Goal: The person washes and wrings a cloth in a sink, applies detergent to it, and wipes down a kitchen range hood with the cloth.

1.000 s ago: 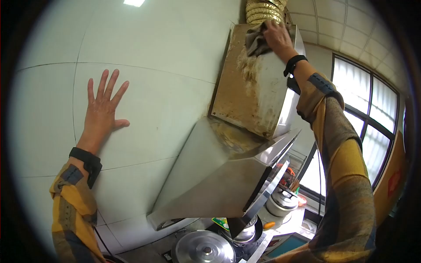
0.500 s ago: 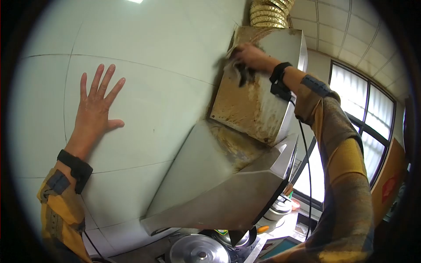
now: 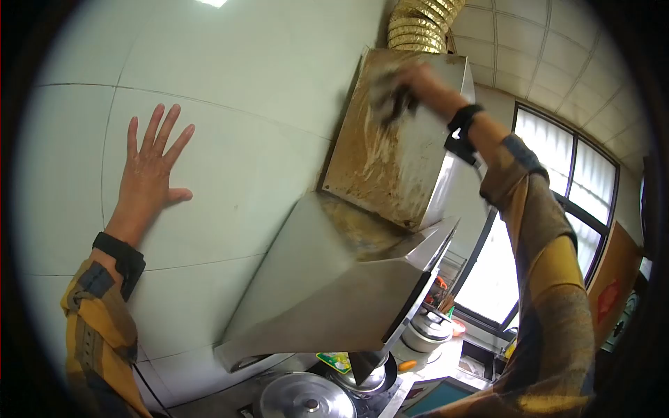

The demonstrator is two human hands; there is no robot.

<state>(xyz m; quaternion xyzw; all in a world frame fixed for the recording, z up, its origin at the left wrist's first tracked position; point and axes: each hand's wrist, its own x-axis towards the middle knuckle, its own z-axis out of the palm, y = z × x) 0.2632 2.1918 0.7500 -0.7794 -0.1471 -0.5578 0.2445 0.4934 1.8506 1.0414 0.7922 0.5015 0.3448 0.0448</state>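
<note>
My left hand (image 3: 148,167) lies flat on the white tiled wall (image 3: 230,188), its fingers spread and nothing in it. Up on the right, my right hand (image 3: 426,82) is closed around a dirty grey and dark cloth (image 3: 394,101), blurred by motion. The cloth is against the upper front of the range hood's metal duct cover (image 3: 376,157), which is coated in brown grease with paler streaks. Below it slopes the hood's grey body (image 3: 293,279), with a brown greasy patch at the joint.
A gold corrugated duct (image 3: 418,28) rises from the cover's top. Under the hood stand a large lidded pot (image 3: 306,397), a pan with a glass-like lid (image 3: 362,380) and a smaller lidded pot (image 3: 426,331). A window (image 3: 557,167) is at the right.
My right hand has moved right with the cloth, away from the cover's left edge. My left hand stays on the wall. The view has shifted slightly.
</note>
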